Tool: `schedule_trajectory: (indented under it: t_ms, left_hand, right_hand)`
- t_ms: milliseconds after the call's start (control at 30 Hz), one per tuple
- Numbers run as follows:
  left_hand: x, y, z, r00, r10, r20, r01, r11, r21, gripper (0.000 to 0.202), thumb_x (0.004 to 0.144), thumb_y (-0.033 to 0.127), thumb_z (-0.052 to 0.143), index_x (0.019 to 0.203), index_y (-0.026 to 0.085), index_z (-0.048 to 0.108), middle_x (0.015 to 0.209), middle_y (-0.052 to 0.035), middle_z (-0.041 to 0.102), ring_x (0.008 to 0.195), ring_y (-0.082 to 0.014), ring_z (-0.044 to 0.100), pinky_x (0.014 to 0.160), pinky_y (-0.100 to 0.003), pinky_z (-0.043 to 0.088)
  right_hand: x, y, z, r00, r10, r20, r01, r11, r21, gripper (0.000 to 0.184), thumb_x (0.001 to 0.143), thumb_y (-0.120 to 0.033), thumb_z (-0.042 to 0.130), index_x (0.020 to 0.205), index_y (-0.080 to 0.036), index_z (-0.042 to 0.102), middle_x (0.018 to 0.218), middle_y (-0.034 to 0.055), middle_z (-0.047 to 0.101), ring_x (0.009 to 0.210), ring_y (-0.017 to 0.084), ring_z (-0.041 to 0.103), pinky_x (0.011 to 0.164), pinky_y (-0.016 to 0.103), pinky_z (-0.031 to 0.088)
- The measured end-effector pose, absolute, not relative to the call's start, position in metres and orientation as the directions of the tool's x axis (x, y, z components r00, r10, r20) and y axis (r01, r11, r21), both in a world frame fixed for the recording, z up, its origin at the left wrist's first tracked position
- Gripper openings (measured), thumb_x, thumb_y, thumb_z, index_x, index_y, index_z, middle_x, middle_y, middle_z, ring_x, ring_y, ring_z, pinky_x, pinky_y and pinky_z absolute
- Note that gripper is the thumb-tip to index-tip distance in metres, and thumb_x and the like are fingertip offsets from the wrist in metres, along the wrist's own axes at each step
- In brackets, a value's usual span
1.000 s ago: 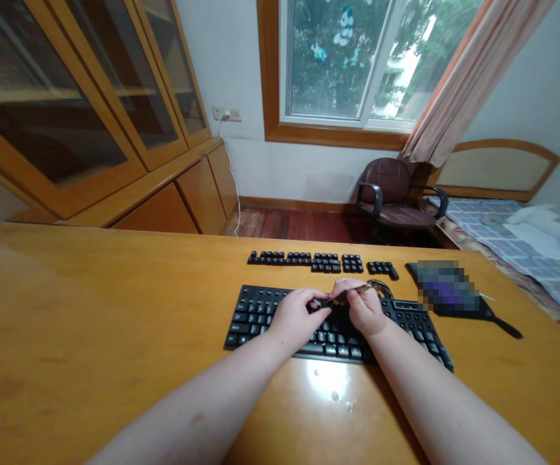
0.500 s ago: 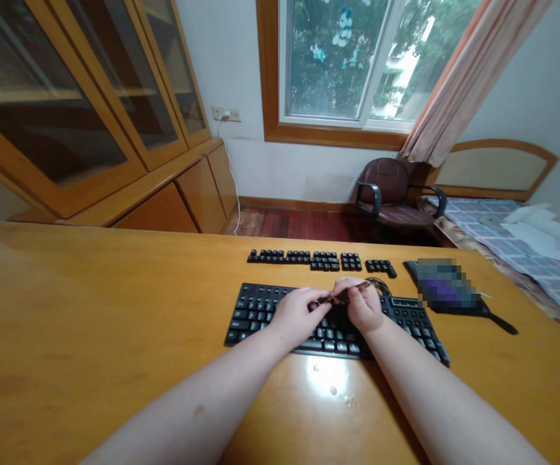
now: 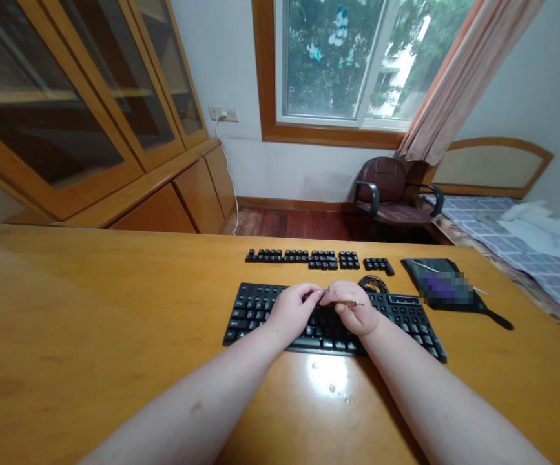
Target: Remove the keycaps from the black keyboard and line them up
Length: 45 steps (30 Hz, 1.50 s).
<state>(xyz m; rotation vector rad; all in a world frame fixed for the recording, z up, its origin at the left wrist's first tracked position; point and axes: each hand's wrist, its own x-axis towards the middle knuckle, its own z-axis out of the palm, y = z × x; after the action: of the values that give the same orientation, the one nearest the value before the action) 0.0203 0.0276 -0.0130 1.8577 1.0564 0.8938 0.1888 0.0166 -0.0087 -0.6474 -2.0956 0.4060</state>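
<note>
A black keyboard (image 3: 303, 342) lies on the wooden desk, its middle partly covered by both hands. My right hand (image 3: 357, 311) is closed around a thin brown stick (image 3: 350, 303) with a narrow metal-looking tip, which points to the right above the keys. My left hand (image 3: 293, 310) is closed in a pinch, its fingertips close against those of my right hand. Whatever lies between the left fingertips is hidden or too small to name. Behind the keyboard, loose black keycaps (image 3: 323, 259) are laid out in rows and groups.
A coiled black cable (image 3: 374, 284) sits behind the keyboard. To the right lies a black pouch (image 3: 439, 300) with a strap, partly blurred. A few small clear drops or bits (image 3: 332, 388) are on the desk (image 3: 115, 310) in front. Beyond stands an office chair (image 3: 389, 187).
My right hand has turned, and the brown stick now lies nearly level, pointing right. My left hand's fingers have closed together and risen slightly. The view has shifted a little.
</note>
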Motion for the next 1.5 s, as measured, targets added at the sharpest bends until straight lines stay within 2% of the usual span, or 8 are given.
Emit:
schedule_trajectory:
  t_ms: [167,367,467,567,667,767,1133,1500]
  left_hand:
    - [0.021,0.032,-0.02,0.28,0.949,0.143,0.277,-0.223,0.935,0.02,0.085,0.028,0.045,0.088,0.019,0.063,0.09,-0.0031,0.068,0.081,-0.0159,0.064,0.074,-0.026,0.051]
    - [0.02,0.028,-0.019,0.206,0.963,0.177,0.242,-0.225,0.944,0.02,0.084,0.022,0.047,0.099,0.017,0.059,0.094,-0.0059,0.066,0.079,-0.0154,0.065,0.074,-0.028,0.052]
    - [0.019,0.022,-0.009,0.236,0.942,0.241,0.347,-0.313,0.884,0.019,0.08,0.019,0.051,0.095,0.018,0.063,0.093,-0.0052,0.066,0.084,-0.0165,0.062,0.079,-0.03,0.05]
    - [0.017,0.027,0.002,0.294,0.926,0.238,0.481,-0.358,0.8,0.021,0.074,0.018,0.059,0.094,0.019,0.065,0.087,-0.0036,0.065,0.075,-0.0156,0.06,0.074,-0.029,0.051]
    - [0.014,0.05,0.008,0.379,0.901,0.21,0.667,-0.423,0.613,0.02,0.076,0.018,0.056,0.092,0.019,0.068,0.094,-0.006,0.063,0.079,-0.017,0.06,0.078,-0.029,0.048]
    - [0.012,0.08,0.005,0.439,0.896,0.073,0.796,-0.425,0.431,0.02,0.074,0.021,0.06,0.092,0.023,0.069,0.095,-0.0049,0.066,0.087,-0.0197,0.061,0.082,-0.029,0.046]
    - [0.016,0.112,-0.01,0.349,0.937,0.016,0.906,-0.342,0.249,0.016,0.075,0.028,0.061,0.089,0.023,0.065,0.09,-0.0057,0.069,0.088,-0.0231,0.061,0.079,-0.032,0.044]
    - [0.031,0.119,-0.009,0.422,0.905,0.051,0.896,-0.424,0.132,0.02,0.081,0.031,0.055,0.093,0.02,0.065,0.097,-0.0114,0.067,0.094,-0.0267,0.059,0.084,-0.038,0.04]
  right_hand:
    - [0.186,0.015,-0.006,-0.546,0.52,0.657,0.299,0.854,-0.427,0.042,0.092,-0.042,0.029,0.082,-0.019,0.063,0.064,0.0069,0.062,0.061,0.017,0.057,0.06,0.03,0.045]
    - [0.193,0.017,-0.013,-0.264,0.638,0.724,0.47,0.74,-0.481,0.04,0.092,-0.036,0.029,0.08,-0.02,0.064,0.066,0.0071,0.063,0.061,0.018,0.058,0.061,0.032,0.045]
    - [0.195,0.019,-0.015,-0.224,0.674,0.704,0.508,0.697,-0.505,0.04,0.091,-0.035,0.03,0.079,-0.02,0.065,0.068,0.007,0.065,0.063,0.018,0.059,0.063,0.033,0.047]
    - [0.195,0.019,-0.015,-0.213,0.682,0.699,0.523,0.684,-0.509,0.039,0.091,-0.035,0.031,0.077,-0.02,0.065,0.068,0.0064,0.064,0.063,0.018,0.06,0.063,0.032,0.048]
    - [0.195,0.02,-0.017,-0.175,0.684,0.708,0.533,0.67,-0.516,0.036,0.09,-0.032,0.033,0.076,-0.02,0.064,0.067,0.0054,0.064,0.063,0.017,0.06,0.064,0.032,0.048]
    - [0.196,0.022,-0.02,-0.148,0.689,0.709,0.534,0.659,-0.529,0.034,0.09,-0.031,0.035,0.076,-0.02,0.064,0.068,0.0051,0.065,0.065,0.018,0.06,0.066,0.032,0.049]
    - [0.194,0.024,-0.02,-0.16,0.699,0.697,0.532,0.656,-0.535,0.032,0.089,-0.031,0.038,0.075,-0.02,0.065,0.069,0.0054,0.066,0.066,0.017,0.061,0.067,0.031,0.049]
    - [0.193,0.023,-0.019,-0.173,0.678,0.714,0.534,0.674,-0.511,0.029,0.088,-0.025,0.039,0.074,-0.02,0.064,0.069,0.0047,0.066,0.066,0.016,0.061,0.065,0.03,0.048]
